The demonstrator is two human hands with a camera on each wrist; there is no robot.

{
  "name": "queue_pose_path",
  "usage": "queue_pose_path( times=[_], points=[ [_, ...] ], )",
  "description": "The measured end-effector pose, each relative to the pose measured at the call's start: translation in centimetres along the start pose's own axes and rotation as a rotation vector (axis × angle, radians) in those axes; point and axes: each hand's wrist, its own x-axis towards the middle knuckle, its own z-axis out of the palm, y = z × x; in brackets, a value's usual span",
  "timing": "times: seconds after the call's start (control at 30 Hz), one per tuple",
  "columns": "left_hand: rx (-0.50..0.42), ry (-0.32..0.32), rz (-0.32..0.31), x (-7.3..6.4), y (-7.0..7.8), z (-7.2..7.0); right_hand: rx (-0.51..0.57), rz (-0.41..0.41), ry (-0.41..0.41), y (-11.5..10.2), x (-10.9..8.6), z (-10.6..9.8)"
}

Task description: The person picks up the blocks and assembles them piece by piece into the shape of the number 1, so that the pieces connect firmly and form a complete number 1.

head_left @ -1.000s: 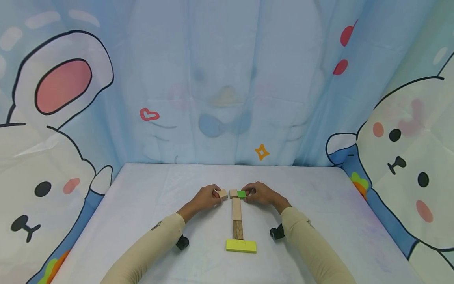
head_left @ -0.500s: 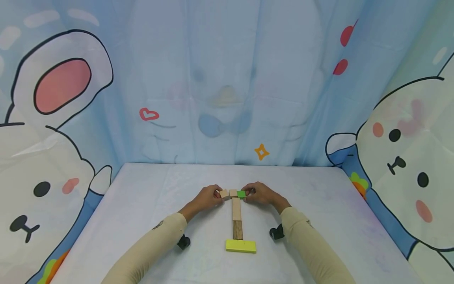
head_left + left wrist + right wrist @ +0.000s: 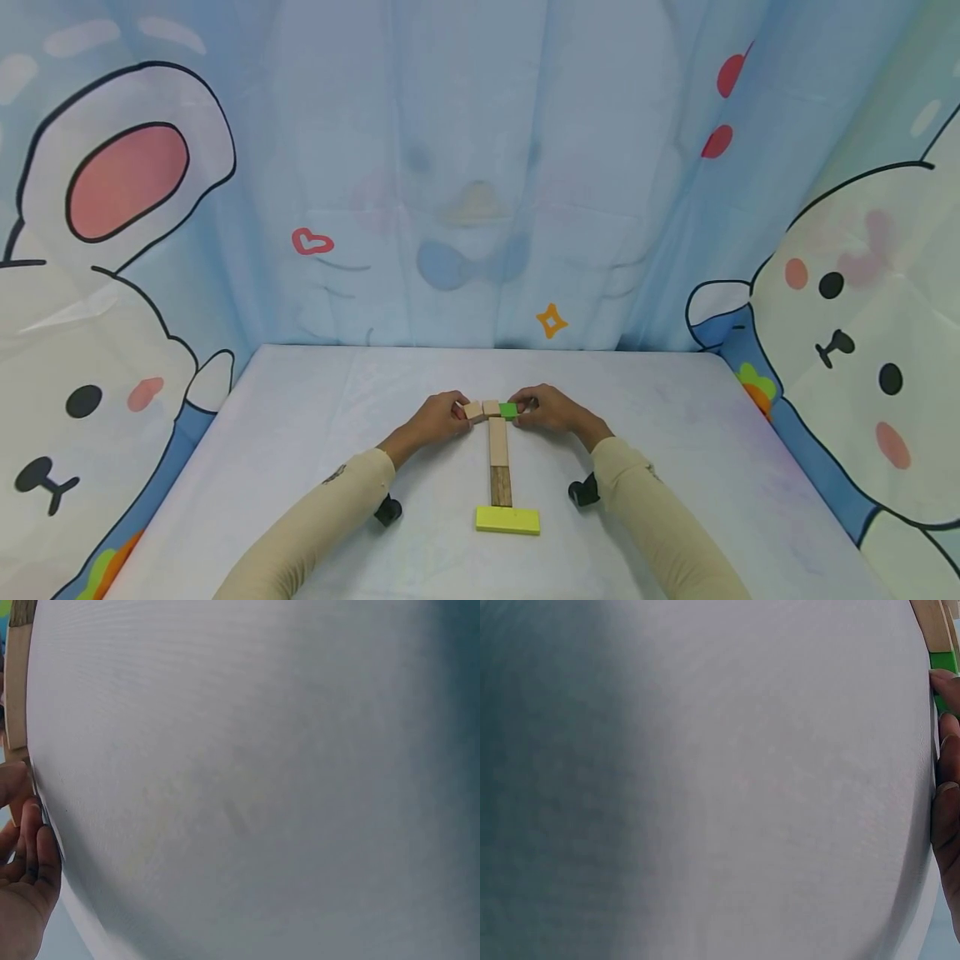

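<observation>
At the far end of a row of blocks, my left hand (image 3: 441, 418) pinches a small plain wooden block (image 3: 473, 412). It is slightly tilted and very close to a second small wooden block (image 3: 491, 409); whether they touch I cannot tell. On that block's other side sits a green block (image 3: 508, 411), pinched by my right hand (image 3: 551, 410). Nearer me, a long pale wooden block (image 3: 498, 442) runs down from the small ones to a dark-grained block (image 3: 501, 486). A yellow block (image 3: 507, 521) lies crosswise at the near end. Both wrist views catch only fingers and block edges.
A white cloth covers the table (image 3: 330, 375). Behind it hangs a light blue curtain (image 3: 465, 125) with cartoon prints. Black wrist cameras (image 3: 388, 510) jut out below both sleeves, close to the tabletop.
My left hand has moved slightly right, bringing its wooden block up beside the middle one and narrowing the gap. My right hand keeps its hold on the green block.
</observation>
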Motion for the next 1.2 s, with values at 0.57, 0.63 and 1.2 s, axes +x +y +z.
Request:
queue_pose_path(
  times=[0.57, 0.63, 1.2],
  points=[
    [0.002, -0.005, -0.015, 0.01, 0.25, 0.05, 0.009, 0.016, 0.002, 0.05, 0.02, -0.01],
    [0.003, -0.005, -0.015, 0.04, 0.22, 0.07, 0.010, 0.011, -0.001, 0.03, -0.01, -0.01],
    [-0.014, 0.000, 0.004, 0.19, -0.09, 0.11, -0.001, 0.021, -0.006, 0.24, 0.09, 0.21]
  ],
)
